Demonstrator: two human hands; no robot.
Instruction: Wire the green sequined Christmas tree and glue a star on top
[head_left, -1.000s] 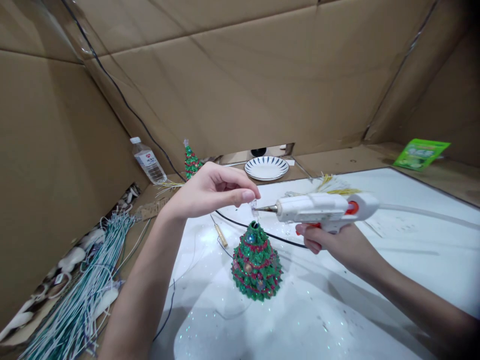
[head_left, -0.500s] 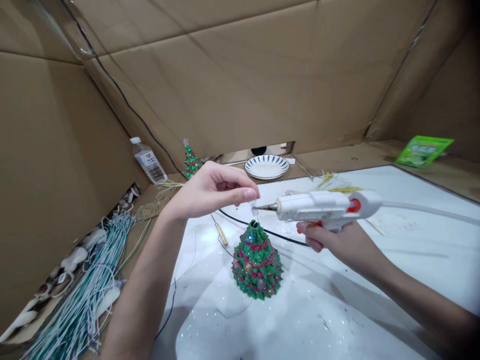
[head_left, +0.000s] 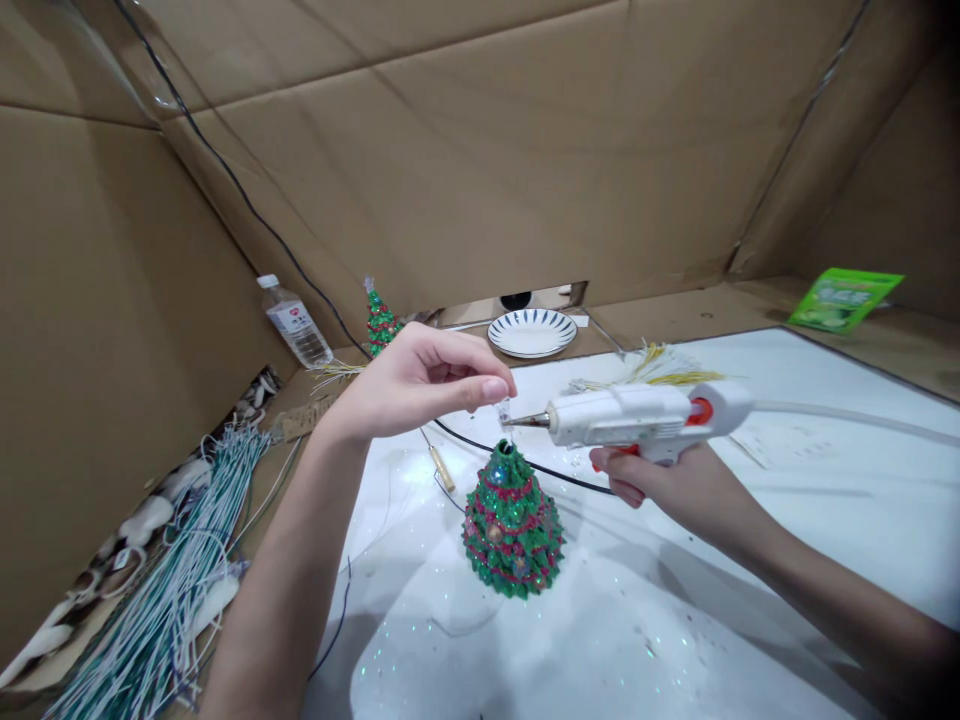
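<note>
Between thumb and fingertips, my left hand [head_left: 442, 380] pinches a small clear piece [head_left: 504, 409], possibly a star like the one topping the other tree. My right hand [head_left: 660, 470] is wrapped round the handle of a white hot glue gun [head_left: 630, 415] with an orange-red trigger. Its metal nozzle points left and meets, or nearly meets, the lower end of the clear piece. Just below stands a small green Christmas tree [head_left: 513, 525] with red garlands and bauble-like dots; a dark hole shows at its top.
A second little tree [head_left: 382, 320] stands behind my left hand, beside a water bottle [head_left: 296, 322]. Farther back sit a striped plate [head_left: 532, 333] and a green packet [head_left: 846, 299]. Wire bundles [head_left: 176, 560] lie at left; a wooden-handled tool [head_left: 442, 468] and black cable [head_left: 562, 473] cross the white board.
The view has shifted very slightly. Both hands, the glue gun and the clear piece hold nearly the same places, nozzle still at the piece's lower end.
</note>
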